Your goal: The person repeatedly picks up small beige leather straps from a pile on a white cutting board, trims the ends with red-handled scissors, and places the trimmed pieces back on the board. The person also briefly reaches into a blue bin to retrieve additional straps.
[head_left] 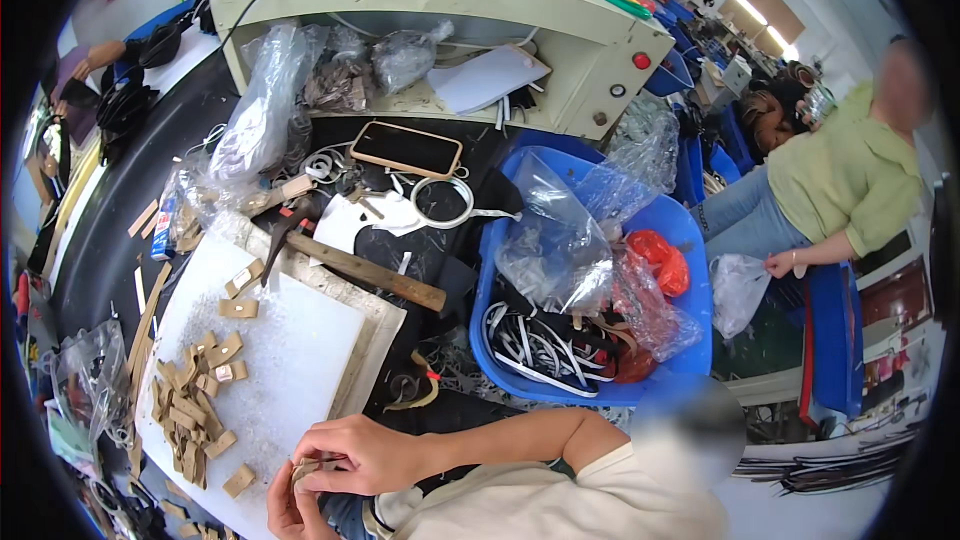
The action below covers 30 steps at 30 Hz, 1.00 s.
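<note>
Both my hands meet at the near edge of a white board point(285, 340). My right hand point(350, 455) pinches a small tan folded strip point(308, 470), partly hidden by my fingers. The fingers of my left hand point(285, 510) close on the same strip from below and to the left. A heap of similar tan folded pieces point(190, 415) lies on the board to the left, with a few loose ones farther up. A hammer with a wooden handle point(370, 270) rests across the board's far right corner.
A blue tub point(700, 340) with plastic bags and black-and-white strips stands to the right. Beyond the board lie a phone point(407, 148), a white tape roll point(442, 202) and a cream machine housing point(590, 70). A person in a green top point(830, 165) holds a plastic bag at right.
</note>
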Each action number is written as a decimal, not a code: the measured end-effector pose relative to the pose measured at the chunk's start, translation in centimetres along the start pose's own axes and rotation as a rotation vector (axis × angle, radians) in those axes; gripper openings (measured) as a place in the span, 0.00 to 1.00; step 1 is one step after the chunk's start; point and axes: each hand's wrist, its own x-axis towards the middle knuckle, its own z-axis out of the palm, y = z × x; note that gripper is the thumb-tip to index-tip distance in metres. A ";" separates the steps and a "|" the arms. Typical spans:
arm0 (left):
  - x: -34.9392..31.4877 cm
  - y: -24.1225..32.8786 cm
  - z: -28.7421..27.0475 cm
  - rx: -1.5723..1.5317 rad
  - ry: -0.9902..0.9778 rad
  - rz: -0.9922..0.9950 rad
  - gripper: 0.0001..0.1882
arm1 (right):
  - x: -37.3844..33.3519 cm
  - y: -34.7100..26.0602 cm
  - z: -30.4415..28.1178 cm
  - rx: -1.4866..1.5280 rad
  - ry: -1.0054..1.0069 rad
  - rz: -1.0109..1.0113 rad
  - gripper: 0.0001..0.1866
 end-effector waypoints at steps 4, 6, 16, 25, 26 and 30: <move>0.0 0.1 0.4 0.056 0.034 0.029 0.16 | 0.3 0.1 -0.2 0.062 -0.034 0.089 0.09; 0.0 0.1 0.2 0.040 0.021 0.012 0.15 | 0.4 0.0 -0.5 0.157 -0.085 0.155 0.09; 0.0 -0.1 2.1 0.076 -0.037 0.128 0.13 | -0.6 0.7 -0.4 0.018 0.135 0.112 0.12; 2.0 3.9 1.6 0.241 0.074 0.370 0.16 | -15.3 -0.2 -30.6 -0.609 1.607 -0.137 0.10; 1.8 4.1 1.4 0.251 0.116 0.304 0.16 | -19.4 1.2 -36.2 -0.701 1.677 0.013 0.13; 1.9 4.6 1.1 0.296 0.175 0.316 0.16 | -30.5 11.0 -51.3 -1.054 1.652 0.747 0.12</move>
